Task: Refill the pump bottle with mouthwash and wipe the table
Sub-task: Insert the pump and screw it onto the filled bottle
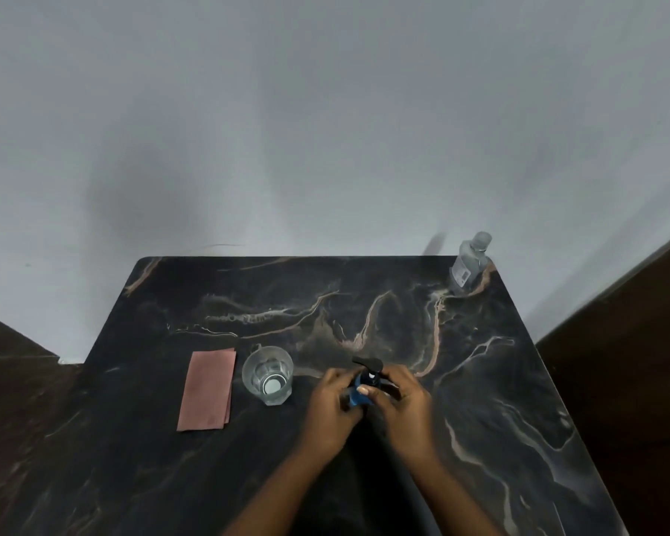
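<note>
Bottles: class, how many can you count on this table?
2. The blue pump bottle stands near the front, gripped by both hands; the clear mouthwash bottle stands at the far right corner.

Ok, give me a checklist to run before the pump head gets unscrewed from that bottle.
1. Left hand grips the blue pump bottle: ok.
2. Right hand holds the pump head: ok.
3. Bottle upright on the table: cannot tell, hands cover it.
4. Mouthwash bottle within easy reach: not ok, far right corner.
5. Glass apart from the hands: ok.
6. Folded cloth ready for wiping: ok.
</note>
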